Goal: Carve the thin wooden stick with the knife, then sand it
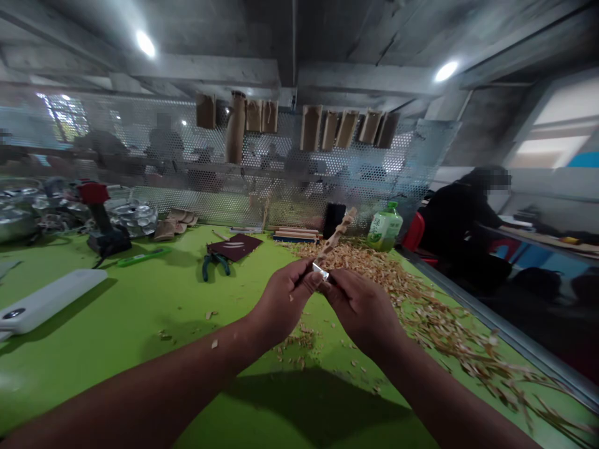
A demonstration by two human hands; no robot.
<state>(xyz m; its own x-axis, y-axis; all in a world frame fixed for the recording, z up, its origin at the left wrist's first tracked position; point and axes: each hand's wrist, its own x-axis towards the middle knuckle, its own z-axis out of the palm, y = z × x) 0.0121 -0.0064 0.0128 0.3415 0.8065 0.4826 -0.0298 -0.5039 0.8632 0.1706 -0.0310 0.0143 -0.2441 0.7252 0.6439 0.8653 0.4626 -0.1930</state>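
A carved wooden stick (337,234) with a knobbly outline slants up and away from my hands above the green table. My left hand (286,298) is closed around its lower end, the thumb reaching toward a short shiny metal blade (321,270). That blade lies against the wood, between both hands. My right hand (367,305) is closed at the blade's other side; its fingers hide the handle, if there is one. Small wood crumbs (302,340) are scattered on the table under my hands.
Wood shavings (421,299) spread along the right side, with a green-capped bottle (385,227) behind. Pliers (216,265) and brown sandpaper (238,246) lie left of centre. Farther left are a green cutter (144,256), a power drill (105,218) and a white board (56,299). A person (461,218) sits at right.
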